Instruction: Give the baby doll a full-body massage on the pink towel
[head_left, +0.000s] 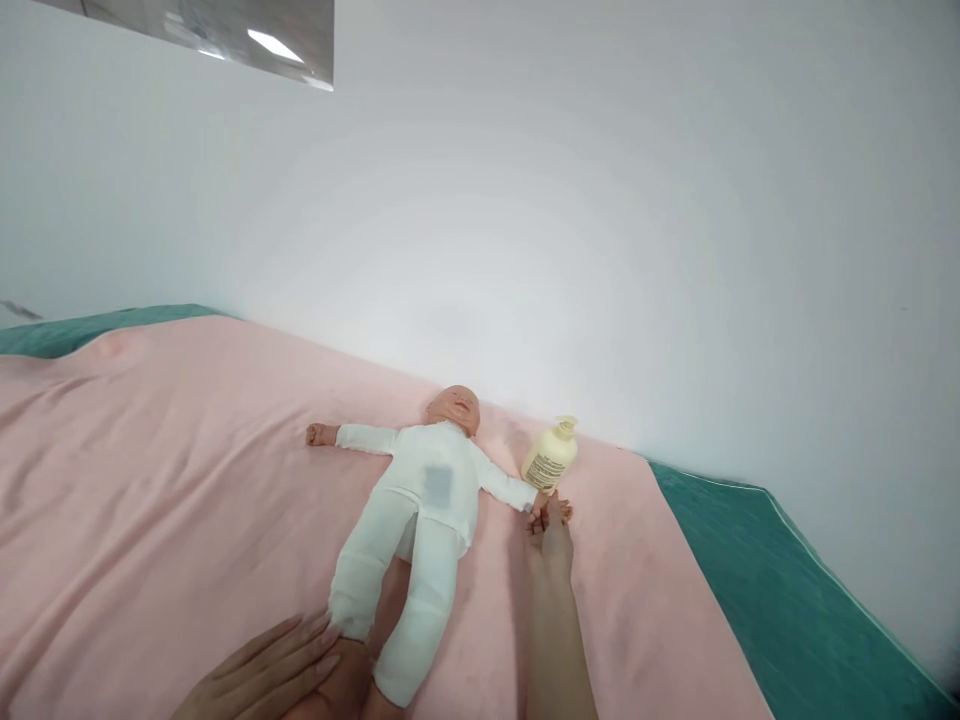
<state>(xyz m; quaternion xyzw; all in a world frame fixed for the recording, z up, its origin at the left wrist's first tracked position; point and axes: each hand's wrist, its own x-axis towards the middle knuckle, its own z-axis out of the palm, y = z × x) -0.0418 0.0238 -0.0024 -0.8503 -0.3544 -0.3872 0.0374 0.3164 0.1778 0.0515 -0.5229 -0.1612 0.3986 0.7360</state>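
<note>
A baby doll (431, 475) with a white cloth body lies on its back on a pink sheet (225, 480), arms spread and head toward the wall. My left hand (274, 665) rests flat with fingers stretched over the doll's lower leg at the left, near the cloth cuff. At the doll's hand on the right side, my right hand (551, 535) has its thumb and fingers closed around the wrist. Just behind that wrist stands a pale yellow pump bottle (551, 458) with printed text on its front.
Green fabric (787, 570) shows beyond the pink sheet at the right and at the far left. A white wall (585, 220) rises directly behind the doll and bottle. A shiny panel (225, 30) hangs at the upper left.
</note>
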